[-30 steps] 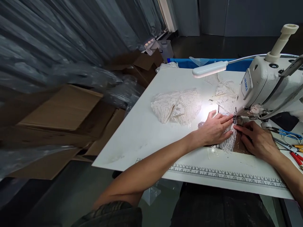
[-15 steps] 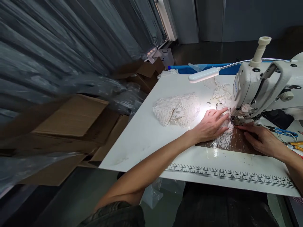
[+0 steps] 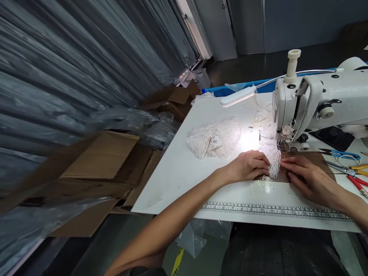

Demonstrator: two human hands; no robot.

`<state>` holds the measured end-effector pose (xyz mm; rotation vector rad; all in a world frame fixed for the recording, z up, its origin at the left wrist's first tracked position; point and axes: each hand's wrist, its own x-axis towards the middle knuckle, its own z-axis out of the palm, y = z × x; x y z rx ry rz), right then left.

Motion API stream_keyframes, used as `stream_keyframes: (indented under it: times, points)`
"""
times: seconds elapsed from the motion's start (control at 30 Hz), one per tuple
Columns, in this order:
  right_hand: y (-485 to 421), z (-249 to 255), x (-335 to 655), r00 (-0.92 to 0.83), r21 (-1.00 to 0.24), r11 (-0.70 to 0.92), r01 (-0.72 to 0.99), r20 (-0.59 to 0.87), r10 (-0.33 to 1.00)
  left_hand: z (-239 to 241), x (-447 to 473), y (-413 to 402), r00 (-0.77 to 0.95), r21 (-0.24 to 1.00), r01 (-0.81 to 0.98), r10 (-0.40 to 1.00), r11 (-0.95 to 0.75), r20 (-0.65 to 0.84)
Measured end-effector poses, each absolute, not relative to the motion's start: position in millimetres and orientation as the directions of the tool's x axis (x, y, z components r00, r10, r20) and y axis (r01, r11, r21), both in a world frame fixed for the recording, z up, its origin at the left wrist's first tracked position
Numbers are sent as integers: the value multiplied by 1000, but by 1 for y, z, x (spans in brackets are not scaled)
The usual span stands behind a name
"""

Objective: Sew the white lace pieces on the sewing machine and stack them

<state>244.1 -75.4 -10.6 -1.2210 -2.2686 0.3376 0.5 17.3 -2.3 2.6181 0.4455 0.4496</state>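
Note:
A strip of white lace (image 3: 273, 154) runs under the needle area of a white sewing machine (image 3: 342, 96) and hangs toward me over a brown plate (image 3: 313, 159). My left hand (image 3: 249, 165) is on its left side, fingers curled and closed on the lace near its front end. From the right, my right hand (image 3: 312, 178) reaches in with fingertips pressed together at the lace's right edge, just in front of the needle; the pinch itself is small in view. More white lace (image 3: 214, 138) lies in a folded heap to the left.
A lamp (image 3: 238, 96) lights the table (image 3: 172, 172). Blue-handled scissors (image 3: 345, 154), orange-handled scissors (image 3: 356, 168) and a red-handled tool (image 3: 358, 185) lie right. A printed ruler (image 3: 273, 211) lines the front edge. Cardboard boxes (image 3: 100, 155) stand left.
My left hand has drawn back toward me, its spread fingers now curled at the lace. My right hand has moved nearer me, to the lace's edge. The camera view has shifted right.

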Motion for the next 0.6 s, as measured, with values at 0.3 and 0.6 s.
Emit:
stream_keyframes:
  times: [0.3,0.6]
  points:
    - [-77,-25,236,-473,-371,597,711,377,797,15,2,30,727,695,311,633,-649,265]
    - [-82,-23,225,-540,-286,614,736,300,787,-17,20,22,872,298,382,449,-875,198]
